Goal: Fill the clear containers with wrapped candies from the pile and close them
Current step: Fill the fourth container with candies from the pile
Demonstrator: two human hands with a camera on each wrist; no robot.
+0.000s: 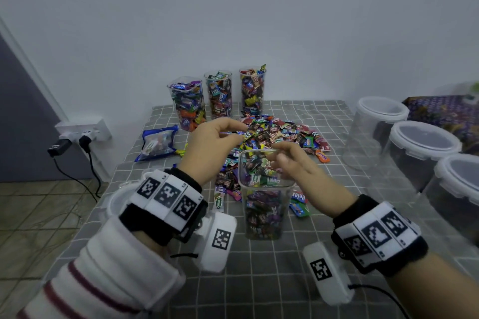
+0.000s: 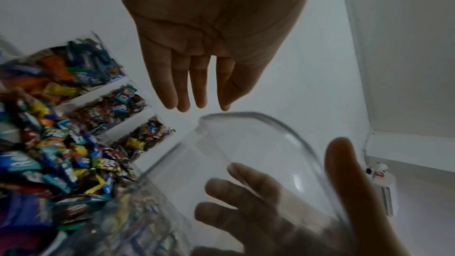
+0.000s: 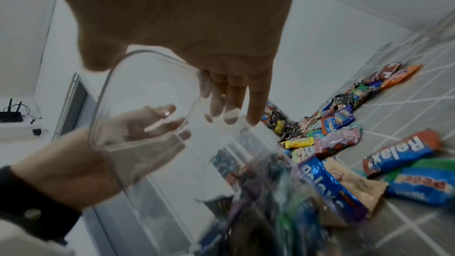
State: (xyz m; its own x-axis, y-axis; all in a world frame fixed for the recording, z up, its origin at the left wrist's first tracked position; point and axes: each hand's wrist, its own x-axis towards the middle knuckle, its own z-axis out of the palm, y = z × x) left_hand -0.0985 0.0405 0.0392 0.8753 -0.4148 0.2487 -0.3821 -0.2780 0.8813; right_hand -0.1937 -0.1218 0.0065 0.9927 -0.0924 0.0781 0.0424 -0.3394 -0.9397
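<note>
A clear container [image 1: 264,189], partly full of wrapped candies, stands open at the table's centre. The candy pile [image 1: 282,134] spreads just behind it. My left hand [image 1: 242,133] reaches over the near edge of the pile, left of the container's mouth. In the left wrist view its fingers [image 2: 197,94] are straight and hold nothing. My right hand [image 1: 280,155] hovers over the container's rim [image 3: 147,54] with relaxed fingers [image 3: 231,104], thumb to one side of the mouth; I see no candy in it. Three filled open containers [image 1: 218,93] line the back.
Three empty lidded containers [image 1: 425,142] stand along the right side. A blue zip pouch [image 1: 156,144] lies left of the pile. A loose lid [image 1: 116,199] sits under my left wrist by the table's left edge. A power strip [image 1: 83,129] with plugs is on the wall.
</note>
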